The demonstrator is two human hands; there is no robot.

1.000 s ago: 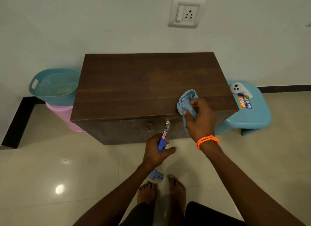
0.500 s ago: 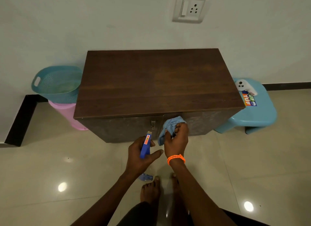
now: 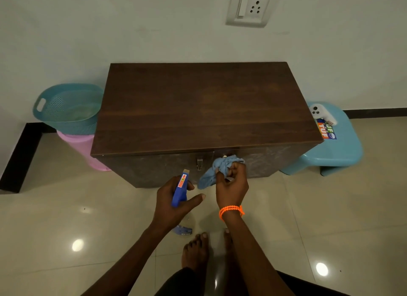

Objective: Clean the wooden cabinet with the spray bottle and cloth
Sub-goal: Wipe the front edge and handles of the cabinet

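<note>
Dark wooden cabinet stands against the far wall — its front lies just beyond the right hand, which clutches the cloth. Left hand grips the spray bottle, nozzle pointing far.

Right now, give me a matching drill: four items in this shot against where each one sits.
Items:
1. cloth
2. spray bottle
3. white controller
4. teal basket

Places:
A. on the blue stool
B. in the left hand
C. on the pink bin
D. in the right hand, at the cabinet front

Pairs: 1-D, 2-B, 3-A, 4-C
</note>
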